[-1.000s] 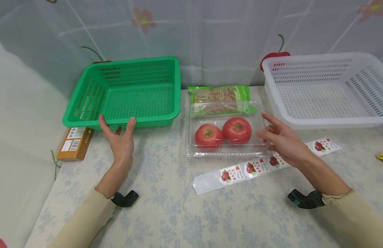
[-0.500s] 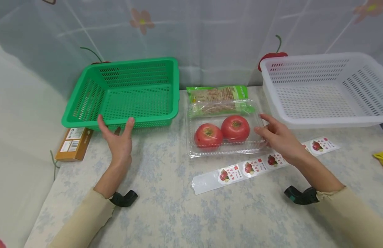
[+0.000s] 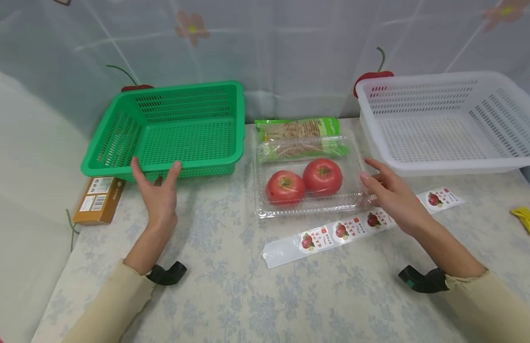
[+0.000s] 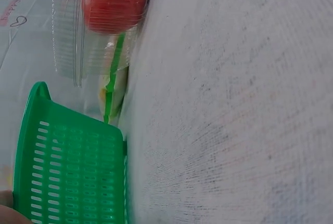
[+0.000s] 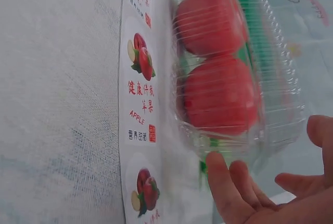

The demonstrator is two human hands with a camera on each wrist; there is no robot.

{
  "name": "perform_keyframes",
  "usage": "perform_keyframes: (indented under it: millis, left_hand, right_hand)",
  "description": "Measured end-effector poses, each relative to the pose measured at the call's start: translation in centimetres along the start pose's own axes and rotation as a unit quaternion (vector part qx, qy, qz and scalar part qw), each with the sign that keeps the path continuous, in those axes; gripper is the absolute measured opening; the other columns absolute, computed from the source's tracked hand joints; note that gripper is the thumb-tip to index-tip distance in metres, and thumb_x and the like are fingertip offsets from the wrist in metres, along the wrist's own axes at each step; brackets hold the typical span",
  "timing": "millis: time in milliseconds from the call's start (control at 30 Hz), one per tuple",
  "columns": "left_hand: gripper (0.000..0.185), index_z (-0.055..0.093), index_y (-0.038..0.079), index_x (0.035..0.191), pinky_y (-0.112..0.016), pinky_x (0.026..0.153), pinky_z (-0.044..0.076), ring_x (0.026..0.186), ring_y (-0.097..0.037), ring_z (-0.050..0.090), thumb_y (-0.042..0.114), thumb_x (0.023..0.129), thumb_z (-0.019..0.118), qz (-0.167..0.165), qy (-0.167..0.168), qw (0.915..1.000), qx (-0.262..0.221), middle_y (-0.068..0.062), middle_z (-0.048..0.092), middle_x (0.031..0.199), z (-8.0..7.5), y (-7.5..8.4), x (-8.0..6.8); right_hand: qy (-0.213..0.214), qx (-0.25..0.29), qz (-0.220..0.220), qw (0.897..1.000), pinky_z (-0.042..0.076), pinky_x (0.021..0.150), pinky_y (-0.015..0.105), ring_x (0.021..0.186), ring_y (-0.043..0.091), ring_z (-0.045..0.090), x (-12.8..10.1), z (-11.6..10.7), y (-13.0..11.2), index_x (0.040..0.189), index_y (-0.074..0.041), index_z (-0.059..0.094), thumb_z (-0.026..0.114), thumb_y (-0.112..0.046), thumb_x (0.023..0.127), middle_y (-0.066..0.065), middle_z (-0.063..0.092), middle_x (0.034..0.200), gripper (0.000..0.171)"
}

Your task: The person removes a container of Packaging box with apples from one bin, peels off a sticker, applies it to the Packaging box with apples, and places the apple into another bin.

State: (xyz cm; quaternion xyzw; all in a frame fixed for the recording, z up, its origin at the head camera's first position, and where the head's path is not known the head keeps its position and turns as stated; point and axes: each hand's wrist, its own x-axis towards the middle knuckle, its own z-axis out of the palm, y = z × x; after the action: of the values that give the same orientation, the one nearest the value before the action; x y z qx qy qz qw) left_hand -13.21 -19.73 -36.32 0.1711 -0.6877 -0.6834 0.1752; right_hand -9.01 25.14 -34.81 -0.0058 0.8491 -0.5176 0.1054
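Note:
A clear plastic clamshell box (image 3: 307,207) lies in the middle of the table with two red apples (image 3: 322,177) (image 3: 285,186) inside. My right hand (image 3: 395,200) is at the box's right end, thumb and fingers spread. In the right wrist view, its fingertips (image 5: 214,161) are right at the end wall of the box (image 5: 281,115). My left hand (image 3: 158,197) is at the front rim of a green plastic basket (image 3: 205,167), thumb and forefinger spread, tips over the rim. The left wrist view shows only its fingertips (image 4: 10,216) beside the basket rim.
A strip of apple stickers (image 3: 320,239) lies before the box. A green-edged food packet (image 3: 296,129) is behind it. A white basket (image 3: 445,164) stands at right, a brown carton (image 3: 99,202) at left, and a yellow item (image 3: 526,221) near the right edge.
The right end of the clamshell box has turned slightly away from me, with my right hand beside it. My left hand has kept its place at the green basket's rim.

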Motion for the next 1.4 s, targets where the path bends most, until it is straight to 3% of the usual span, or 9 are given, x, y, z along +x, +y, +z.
perform_keyframes:
  millis: [233,333,433,567,667,800,967,1100,1400]
  left_hand:
    - [0.075,0.028,0.030,0.153,-0.038,0.105,0.037,0.138,-0.024,0.027,0.022,0.092,0.072,0.021,0.046,0.9980,-0.037,0.006,0.014,0.156,-0.6,0.5,-1.7]
    - [0.055,0.044,0.018,0.140,-0.031,0.094,0.043,0.123,-0.020,0.043,0.014,0.092,0.070,0.048,0.050,0.9964,-0.049,-0.002,0.034,0.142,-0.3,0.9,-3.5]
    - [0.036,0.055,0.009,0.124,-0.026,0.081,0.049,0.101,-0.019,0.055,0.004,0.091,0.069,0.064,0.003,0.9966,-0.051,-0.008,0.049,0.120,0.3,0.9,-6.0]
    - [0.029,0.061,0.003,0.116,-0.026,0.068,0.054,0.082,-0.017,0.061,-0.002,0.089,0.069,0.022,-0.119,0.9926,-0.007,-0.011,0.058,0.104,1.4,0.8,-9.5]
    - [0.031,0.062,0.000,0.119,-0.029,0.063,0.056,0.079,-0.020,0.063,0.000,0.089,0.071,-0.041,-0.222,0.9736,0.035,-0.010,0.061,0.100,2.3,0.5,-11.5]
    - [0.035,0.064,0.000,0.120,-0.030,0.057,0.054,0.073,-0.024,0.062,0.005,0.087,0.073,-0.098,-0.341,0.9307,0.090,-0.010,0.062,0.097,3.4,-0.4,-13.0]
    - [0.038,0.066,0.002,0.121,-0.027,0.046,0.050,0.055,-0.016,0.054,0.012,0.086,0.077,-0.084,-0.442,0.8775,0.165,-0.006,0.061,0.093,4.3,-1.9,-13.7]
    - [0.039,0.066,0.003,0.122,-0.028,0.041,0.048,0.051,-0.014,0.053,0.012,0.086,0.077,-0.047,-0.473,0.8536,0.213,-0.002,0.060,0.093,4.5,-2.5,-13.8]
    - [0.041,0.069,0.004,0.122,-0.023,0.046,0.044,0.056,-0.008,0.050,0.009,0.083,0.079,0.044,-0.482,0.8275,0.285,0.004,0.059,0.091,4.4,-2.8,-13.5]
  right_hand:
    - [0.103,-0.072,-0.061,0.990,0.049,0.068,0.017,0.088,0.002,0.061,-3.3,0.0,-0.9,0.151,-0.012,0.037,0.057,-0.027,0.101,0.014,0.051,0.120,0.057]
    - [0.126,-0.073,-0.093,0.985,0.045,0.063,0.018,0.082,0.005,0.060,-4.6,0.8,-1.5,0.138,-0.009,0.054,0.062,-0.017,0.098,0.007,0.057,0.105,0.042]
    - [0.103,-0.055,-0.135,0.984,0.044,0.061,0.019,0.077,0.011,0.058,-5.4,2.0,-1.9,0.124,-0.005,0.064,0.065,-0.005,0.094,0.005,0.060,0.090,0.029]
    - [0.021,-0.026,-0.164,0.986,0.050,0.062,0.022,0.074,0.014,0.058,-5.7,4.1,-2.2,0.116,-0.003,0.067,0.067,0.000,0.092,0.003,0.061,0.087,0.024]
    - [-0.036,-0.022,-0.164,0.986,0.052,0.066,0.026,0.079,0.015,0.058,-5.4,5.7,-2.1,0.115,-0.005,0.069,0.069,-0.004,0.091,0.000,0.063,0.092,0.024]
    - [-0.089,-0.040,-0.171,0.980,0.051,0.069,0.027,0.082,0.014,0.057,-4.4,7.7,-1.7,0.113,-0.008,0.070,0.071,-0.008,0.091,-0.004,0.062,0.093,0.022]
    - [-0.131,-0.081,-0.172,0.973,0.046,0.066,0.026,0.077,0.011,0.052,-3.3,9.1,-0.8,0.114,-0.011,0.071,0.070,-0.009,0.091,-0.008,0.056,0.086,0.023]
    - [-0.152,-0.110,-0.168,0.968,0.042,0.062,0.025,0.072,0.009,0.047,-3.0,9.5,-0.5,0.116,-0.011,0.072,0.069,-0.008,0.091,-0.007,0.051,0.082,0.025]
    - [-0.155,-0.182,-0.174,0.955,0.042,0.060,0.025,0.069,0.006,0.045,-2.6,10.3,-0.4,0.113,-0.012,0.074,0.073,-0.010,0.087,-0.009,0.050,0.082,0.026]
